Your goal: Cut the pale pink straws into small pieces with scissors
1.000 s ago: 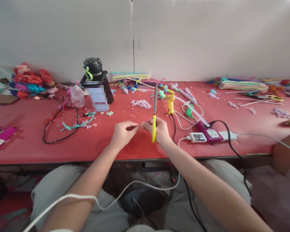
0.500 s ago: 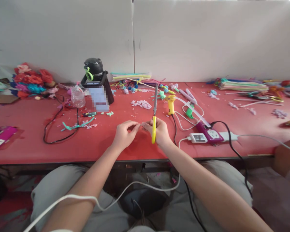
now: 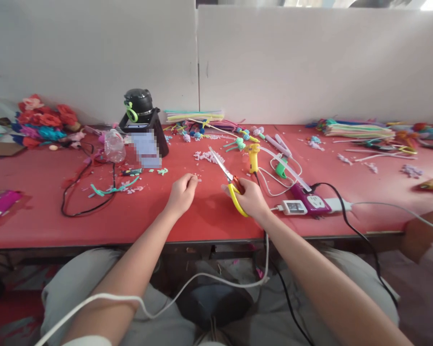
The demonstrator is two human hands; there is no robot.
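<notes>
Right hand (image 3: 250, 198) grips yellow-handled scissors (image 3: 228, 179), blades tilted up-left over the red table (image 3: 39, 221); left hand (image 3: 182, 192) pinches a tiny pale piece (image 3: 198, 180).

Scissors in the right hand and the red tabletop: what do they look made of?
Scissors: bright grey blades, likely steel; glossy yellow handles, probably plastic. Right hand grips the handles. Tabletop: matte red covering, cloth or felt perhaps; no glare, weave too fine to tell.

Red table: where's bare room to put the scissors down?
Bare red table lies along the near edge between left hand and right hand, which holds the scissors, and left of the black cable loop. Crowded: the power strip and glue gun on the right, and the back row.
</notes>
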